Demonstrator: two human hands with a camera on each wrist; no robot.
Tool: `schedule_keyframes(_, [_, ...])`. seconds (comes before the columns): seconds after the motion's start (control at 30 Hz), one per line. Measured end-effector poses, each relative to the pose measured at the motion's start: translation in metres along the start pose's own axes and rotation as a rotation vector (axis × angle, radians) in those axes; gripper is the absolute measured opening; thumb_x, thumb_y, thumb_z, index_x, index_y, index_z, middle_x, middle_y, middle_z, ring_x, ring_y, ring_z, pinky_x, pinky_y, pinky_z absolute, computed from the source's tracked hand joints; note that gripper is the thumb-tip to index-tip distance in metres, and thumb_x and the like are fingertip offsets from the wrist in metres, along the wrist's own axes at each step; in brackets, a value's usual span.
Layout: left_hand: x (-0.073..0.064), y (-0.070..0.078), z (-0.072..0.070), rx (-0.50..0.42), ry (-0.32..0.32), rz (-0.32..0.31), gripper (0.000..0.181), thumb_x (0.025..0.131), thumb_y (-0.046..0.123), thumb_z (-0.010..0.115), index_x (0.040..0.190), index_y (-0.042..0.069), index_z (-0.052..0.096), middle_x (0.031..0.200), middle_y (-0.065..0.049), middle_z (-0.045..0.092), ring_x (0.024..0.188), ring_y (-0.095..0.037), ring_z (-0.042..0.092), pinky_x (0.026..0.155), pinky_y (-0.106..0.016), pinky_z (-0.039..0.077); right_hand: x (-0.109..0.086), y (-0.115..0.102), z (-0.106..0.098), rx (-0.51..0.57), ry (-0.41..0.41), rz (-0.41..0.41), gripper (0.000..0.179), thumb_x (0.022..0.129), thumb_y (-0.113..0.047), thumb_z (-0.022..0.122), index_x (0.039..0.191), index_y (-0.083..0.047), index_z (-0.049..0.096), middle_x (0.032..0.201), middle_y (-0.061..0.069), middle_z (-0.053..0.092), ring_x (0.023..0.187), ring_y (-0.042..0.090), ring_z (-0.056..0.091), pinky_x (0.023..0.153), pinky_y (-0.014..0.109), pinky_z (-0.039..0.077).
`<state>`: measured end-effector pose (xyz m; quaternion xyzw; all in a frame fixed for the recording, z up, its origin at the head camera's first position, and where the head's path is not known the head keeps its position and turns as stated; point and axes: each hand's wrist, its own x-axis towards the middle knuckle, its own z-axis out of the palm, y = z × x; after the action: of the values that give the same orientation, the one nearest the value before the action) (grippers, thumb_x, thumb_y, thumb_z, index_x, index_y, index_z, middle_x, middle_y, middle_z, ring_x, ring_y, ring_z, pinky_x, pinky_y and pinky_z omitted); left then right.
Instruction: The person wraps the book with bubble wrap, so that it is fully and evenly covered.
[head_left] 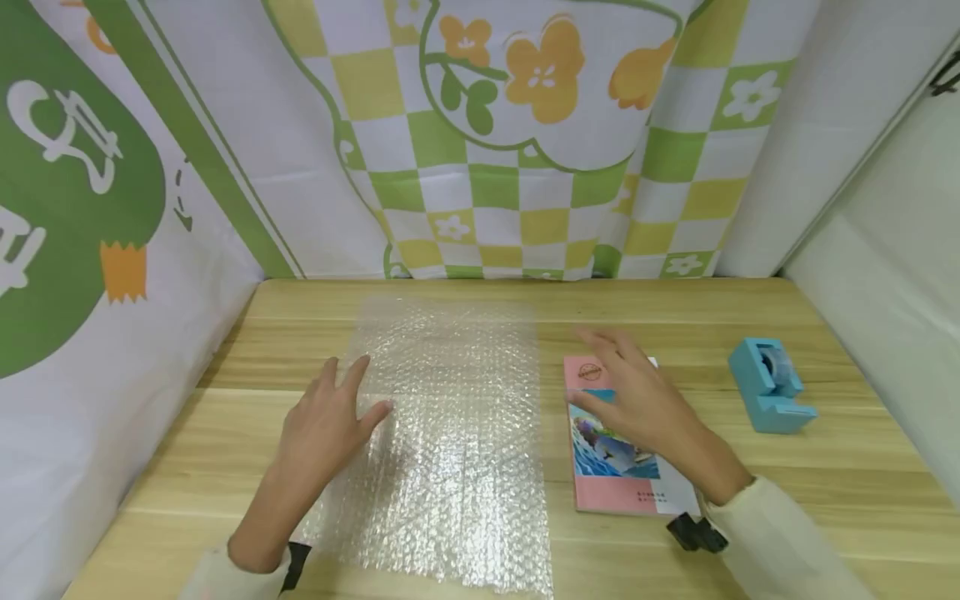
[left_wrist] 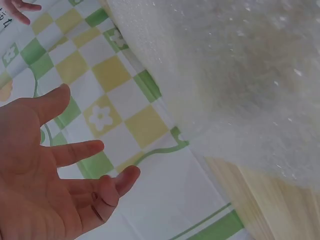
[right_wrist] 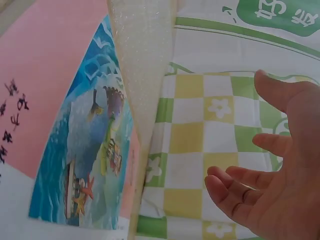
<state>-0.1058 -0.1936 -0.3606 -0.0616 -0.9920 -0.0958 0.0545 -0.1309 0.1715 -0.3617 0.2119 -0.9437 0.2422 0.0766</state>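
A sheet of clear bubble wrap [head_left: 465, 433] lies flat on the wooden table. Over its left edge is my left hand [head_left: 322, 433], fingers spread and holding nothing. Just right of the sheet lies a book [head_left: 611, 493] with a pink and white cover and a blue sea picture. My right hand [head_left: 648, 408] hovers over the book's upper part, fingers apart and nothing in them, hiding some of the cover. The left wrist view shows the left palm [left_wrist: 35, 185] beside the wrap; in the right wrist view the right fingers [right_wrist: 272, 145] are loosely bent.
A blue tape dispenser [head_left: 768, 392] with a roll of clear tape stands on the table [head_left: 675, 308] right of the book. Behind the table hangs a green and yellow checked cloth [head_left: 495, 183]. White fabric walls close in both sides.
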Motion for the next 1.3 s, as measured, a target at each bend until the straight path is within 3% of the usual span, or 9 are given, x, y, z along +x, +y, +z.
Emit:
schedule_keyframes(0.07, [-0.001,-0.002,0.0,-0.006,-0.039,-0.026,0.072,0.083,0.052,0.054,0.138,0.011,0.032,0.131,-0.032,0.029,0.099,-0.047,0.047,0.055,-0.05,0.047,0.003,0.002,0.003,0.039,-0.041,-0.008,0.08,0.077,-0.052,0.061,0.141,-0.031,0.02,0.137,0.009,0.03,0.119,0.03,0.034,0.082,0.053,0.039])
schedule_keyframes(0.23, [-0.003,-0.007,0.003,-0.006,-0.144,-0.068,0.076,0.081,0.051,0.057,0.141,0.015,0.026,0.127,-0.031,0.03,0.065,-0.031,0.054,0.039,-0.033,0.04,0.012,0.005,0.009,0.092,-0.148,-0.005,0.083,0.075,-0.056,0.06,0.142,-0.034,0.016,0.141,0.008,0.025,0.125,0.034,0.021,0.083,0.058,0.034])
schedule_keyframes(0.37, [-0.006,-0.01,0.005,-0.018,-0.224,-0.086,0.081,0.08,0.052,0.057,0.143,0.017,0.02,0.13,-0.036,0.026,0.053,-0.025,0.05,0.04,-0.035,0.04,0.02,0.003,0.015,0.103,-0.212,-0.018,0.085,0.073,-0.059,0.06,0.141,-0.036,0.015,0.143,0.006,0.022,0.125,0.035,0.019,0.085,0.059,0.031])
schedule_keyframes(0.5, [-0.01,-0.012,0.007,-0.033,-0.262,-0.104,0.083,0.08,0.053,0.057,0.143,0.016,0.019,0.132,-0.038,0.022,0.049,-0.024,0.049,0.041,-0.035,0.04,0.027,0.002,0.025,0.098,-0.25,-0.047,0.086,0.071,-0.063,0.058,0.141,-0.039,0.013,0.143,0.006,0.021,0.124,0.034,0.02,0.086,0.059,0.031])
schedule_keyframes(0.63, [-0.014,-0.015,0.011,-0.002,-0.256,-0.097,0.081,0.079,0.053,0.057,0.141,0.011,0.026,0.13,-0.038,0.026,0.071,-0.041,0.056,0.049,-0.044,0.046,0.033,0.002,0.033,0.102,-0.264,-0.084,0.087,0.072,-0.06,0.06,0.141,-0.038,0.012,0.143,0.009,0.022,0.125,0.036,0.019,0.087,0.059,0.03])
schedule_keyframes(0.73, [-0.019,-0.016,0.016,0.025,-0.237,-0.077,0.08,0.078,0.053,0.058,0.138,0.008,0.031,0.128,-0.036,0.032,0.094,-0.049,0.05,0.06,-0.052,0.047,0.036,0.002,0.038,0.119,-0.28,-0.09,0.087,0.073,-0.054,0.064,0.141,-0.037,0.014,0.143,0.012,0.02,0.127,0.036,0.017,0.089,0.06,0.029])
schedule_keyframes(0.8, [-0.022,-0.016,0.019,0.036,-0.229,-0.064,0.08,0.078,0.053,0.059,0.137,0.007,0.033,0.126,-0.036,0.034,0.1,-0.05,0.046,0.065,-0.054,0.046,0.038,0.002,0.041,0.136,-0.294,-0.094,0.087,0.073,-0.05,0.066,0.142,-0.036,0.015,0.143,0.014,0.018,0.128,0.037,0.014,0.09,0.06,0.027])
schedule_keyframes(1.07, [-0.029,-0.015,0.029,0.028,-0.236,-0.058,0.085,0.072,0.048,0.067,0.138,0.009,0.031,0.127,-0.034,0.035,0.103,-0.05,0.044,0.073,-0.056,0.044,0.049,0.002,0.058,0.106,-0.336,-0.129,0.086,0.071,-0.05,0.068,0.141,-0.036,0.02,0.146,0.009,0.014,0.13,0.03,0.013,0.086,0.063,0.029])
schedule_keyframes(1.3, [-0.031,-0.014,0.034,0.029,-0.262,-0.042,0.089,0.067,0.045,0.072,0.137,0.008,0.032,0.127,-0.034,0.035,0.108,-0.051,0.04,0.074,-0.057,0.043,0.062,-0.003,0.071,0.054,-0.359,-0.205,0.086,0.07,-0.048,0.07,0.141,-0.023,0.028,0.145,0.015,0.012,0.13,0.032,0.012,0.097,0.054,0.021])
